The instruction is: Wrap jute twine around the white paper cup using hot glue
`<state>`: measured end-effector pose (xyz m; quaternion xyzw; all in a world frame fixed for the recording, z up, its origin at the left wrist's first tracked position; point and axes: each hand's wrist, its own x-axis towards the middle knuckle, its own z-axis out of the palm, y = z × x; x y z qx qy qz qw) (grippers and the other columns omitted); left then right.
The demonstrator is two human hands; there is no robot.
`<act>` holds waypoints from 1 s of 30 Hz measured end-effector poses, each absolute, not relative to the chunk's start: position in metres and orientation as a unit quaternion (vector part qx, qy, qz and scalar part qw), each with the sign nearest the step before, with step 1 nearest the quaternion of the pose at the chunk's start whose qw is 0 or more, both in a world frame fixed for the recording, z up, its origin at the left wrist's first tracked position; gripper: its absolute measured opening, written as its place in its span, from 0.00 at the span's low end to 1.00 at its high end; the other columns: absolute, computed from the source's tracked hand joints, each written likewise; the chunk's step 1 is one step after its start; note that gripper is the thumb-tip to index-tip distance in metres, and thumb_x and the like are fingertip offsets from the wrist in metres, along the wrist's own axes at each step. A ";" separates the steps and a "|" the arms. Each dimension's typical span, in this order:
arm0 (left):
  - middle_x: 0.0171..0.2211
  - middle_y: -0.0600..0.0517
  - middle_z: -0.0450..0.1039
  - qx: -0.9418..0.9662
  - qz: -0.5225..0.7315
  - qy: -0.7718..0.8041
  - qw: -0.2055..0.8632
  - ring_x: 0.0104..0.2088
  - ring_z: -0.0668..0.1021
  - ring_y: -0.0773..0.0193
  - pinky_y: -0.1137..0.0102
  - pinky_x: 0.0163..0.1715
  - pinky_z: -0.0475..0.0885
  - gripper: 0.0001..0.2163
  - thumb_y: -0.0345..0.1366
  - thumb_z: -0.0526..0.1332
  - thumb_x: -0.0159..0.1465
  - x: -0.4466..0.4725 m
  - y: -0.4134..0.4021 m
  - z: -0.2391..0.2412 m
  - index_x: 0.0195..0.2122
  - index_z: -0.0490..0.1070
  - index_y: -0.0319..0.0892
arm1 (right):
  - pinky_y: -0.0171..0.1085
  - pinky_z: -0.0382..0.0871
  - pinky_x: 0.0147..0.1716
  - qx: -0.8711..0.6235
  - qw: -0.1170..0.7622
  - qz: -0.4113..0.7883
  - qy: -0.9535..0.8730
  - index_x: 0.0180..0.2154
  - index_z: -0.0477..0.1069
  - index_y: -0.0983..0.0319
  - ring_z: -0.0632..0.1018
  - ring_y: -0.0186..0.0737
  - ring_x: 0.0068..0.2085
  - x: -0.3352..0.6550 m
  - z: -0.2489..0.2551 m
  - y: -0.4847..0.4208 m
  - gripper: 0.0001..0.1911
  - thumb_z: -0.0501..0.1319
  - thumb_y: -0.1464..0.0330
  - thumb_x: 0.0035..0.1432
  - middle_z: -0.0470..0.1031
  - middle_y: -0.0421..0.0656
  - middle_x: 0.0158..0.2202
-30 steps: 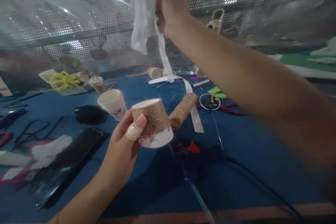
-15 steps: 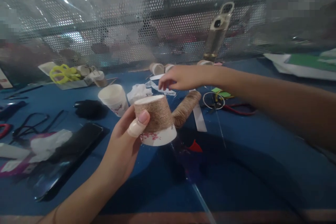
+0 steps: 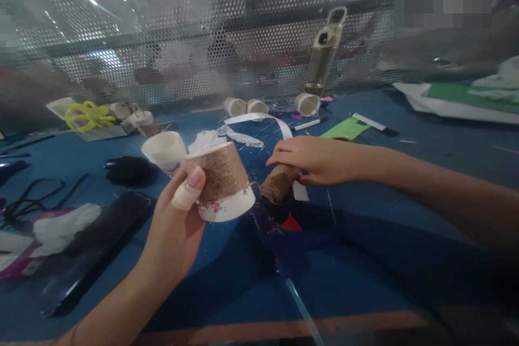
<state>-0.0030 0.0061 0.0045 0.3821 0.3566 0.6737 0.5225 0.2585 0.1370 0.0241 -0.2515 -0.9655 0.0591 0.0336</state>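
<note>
My left hand (image 3: 178,221) is closed around an upside-down paper cup (image 3: 221,184) whose upper part is wrapped in brown twine, held above the blue table (image 3: 365,238). A plaster covers my left thumb. My right hand (image 3: 312,159) reaches across and its fingers wrap over a twine spool (image 3: 278,185) lying on the table just right of the cup. A thin strand of twine runs from the cup to the spool. Crumpled white paper backing (image 3: 205,139) lies on the table behind the cup.
A plain paper cup (image 3: 164,150) stands left of the wrapped one. A black phone (image 3: 109,227), cables and tissue lie at left, yellow scissors (image 3: 83,115) on a tray behind. Small cups (image 3: 245,106), white tape strip (image 3: 259,119), green paper (image 3: 344,128), marker, bottle (image 3: 322,54) and perforated screen at back.
My right hand came down from high up, dropped the white paper backing on the table, then moved back onto the twine spool. My left hand with the cup shifted slightly left.
</note>
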 end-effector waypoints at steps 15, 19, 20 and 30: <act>0.62 0.53 0.80 0.399 0.737 0.354 0.415 0.78 0.59 0.37 0.40 0.74 0.66 0.25 0.60 0.67 0.65 -0.001 -0.007 0.013 0.54 0.83 0.50 | 0.46 0.73 0.40 -0.389 0.121 0.050 -0.912 0.65 0.71 0.57 0.84 0.56 0.46 0.273 0.016 0.136 0.32 0.63 0.54 0.62 0.84 0.49 0.52; 0.54 0.50 0.85 0.381 0.750 0.357 0.408 0.77 0.60 0.35 0.34 0.74 0.61 0.20 0.56 0.67 0.67 0.001 -0.001 0.015 0.52 0.84 0.50 | 0.53 0.73 0.52 -0.398 0.135 0.048 -0.906 0.65 0.72 0.61 0.80 0.62 0.57 0.273 0.013 0.137 0.34 0.65 0.53 0.62 0.81 0.55 0.59; 0.53 0.49 0.85 0.378 0.749 0.359 0.408 0.77 0.60 0.34 0.32 0.74 0.60 0.20 0.56 0.67 0.67 0.001 0.000 0.015 0.52 0.84 0.50 | 0.53 0.73 0.53 -0.395 0.133 0.054 -0.907 0.64 0.73 0.62 0.80 0.62 0.58 0.271 0.013 0.137 0.34 0.66 0.52 0.62 0.81 0.55 0.59; 0.60 0.51 0.83 0.367 0.742 0.388 0.406 0.76 0.61 0.32 0.34 0.72 0.65 0.22 0.58 0.70 0.63 -0.002 -0.001 0.015 0.50 0.85 0.50 | 0.53 0.80 0.53 -0.462 0.066 0.048 -0.883 0.60 0.74 0.59 0.81 0.48 0.55 0.212 0.022 0.200 0.20 0.66 0.59 0.72 0.77 0.49 0.61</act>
